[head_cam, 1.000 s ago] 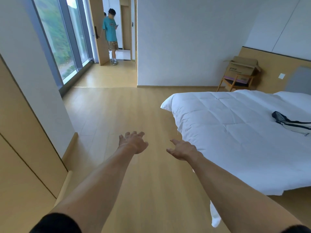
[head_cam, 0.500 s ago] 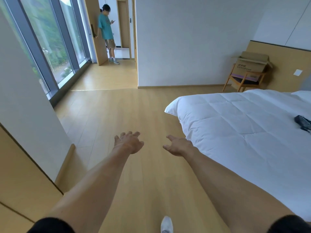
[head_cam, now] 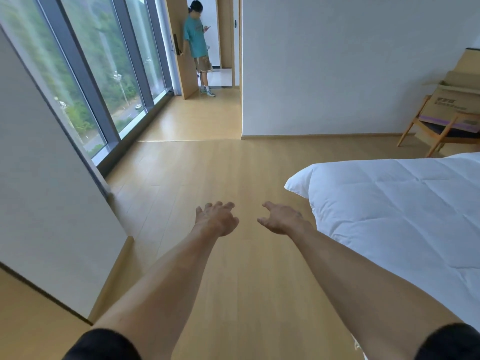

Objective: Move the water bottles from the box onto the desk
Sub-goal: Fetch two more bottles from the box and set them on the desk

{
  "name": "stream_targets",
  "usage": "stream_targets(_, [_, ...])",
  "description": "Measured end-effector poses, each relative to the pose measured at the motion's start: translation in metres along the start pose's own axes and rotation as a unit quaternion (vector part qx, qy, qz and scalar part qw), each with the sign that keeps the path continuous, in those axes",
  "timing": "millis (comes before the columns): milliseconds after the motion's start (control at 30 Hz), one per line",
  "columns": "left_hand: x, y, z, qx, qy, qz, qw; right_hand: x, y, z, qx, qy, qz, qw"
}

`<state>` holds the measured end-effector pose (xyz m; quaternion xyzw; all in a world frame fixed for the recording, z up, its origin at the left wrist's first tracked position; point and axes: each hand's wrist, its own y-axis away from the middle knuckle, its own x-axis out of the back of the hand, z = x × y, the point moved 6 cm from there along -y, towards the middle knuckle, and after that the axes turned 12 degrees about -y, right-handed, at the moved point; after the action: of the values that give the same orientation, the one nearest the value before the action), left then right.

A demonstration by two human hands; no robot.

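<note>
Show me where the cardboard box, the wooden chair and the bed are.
cardboard box (head_cam: 453,100), head view, on its printed front face
wooden chair (head_cam: 418,120), head view, on its near armrest
bed (head_cam: 394,203), head view, on the white duvet

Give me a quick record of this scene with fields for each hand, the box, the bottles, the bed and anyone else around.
left hand: held out over the floor, fingers loosely spread, holding nothing
right hand: held out, open, holding nothing
cardboard box: on the wooden chair, far right
water bottles: none visible
bed: white duvet, right side
other person: standing in the doorway
</note>
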<state>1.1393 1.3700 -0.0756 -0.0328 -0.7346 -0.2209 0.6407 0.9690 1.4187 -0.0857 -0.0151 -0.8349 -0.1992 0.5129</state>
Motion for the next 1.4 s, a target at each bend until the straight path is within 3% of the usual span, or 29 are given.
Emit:
stream_targets(467, [0.044,-0.229,0.005,-0.027,0.010,0.003,1.000,0.064,-0.208,0.009,-0.023,0.011,0.012,1.000])
stream_targets(833, [0.113,-0.447,-0.050,-0.077,-0.059,0.025,0.995,0.132,-0.397,-0.030,-0.086,-0.013,0.031,0.996])
stream_targets(1067, [0.129,-0.540,-0.054,-0.109,-0.062,0.017,0.992,0.154,-0.491,-0.046,-0.104,-0.015,0.030,0.994])
stream_targets(1400, [0.160,-0.686,-0.058,-0.095,-0.062,0.012,0.993,0.185,-0.642,-0.047,-0.093,-0.025,0.022,0.995])
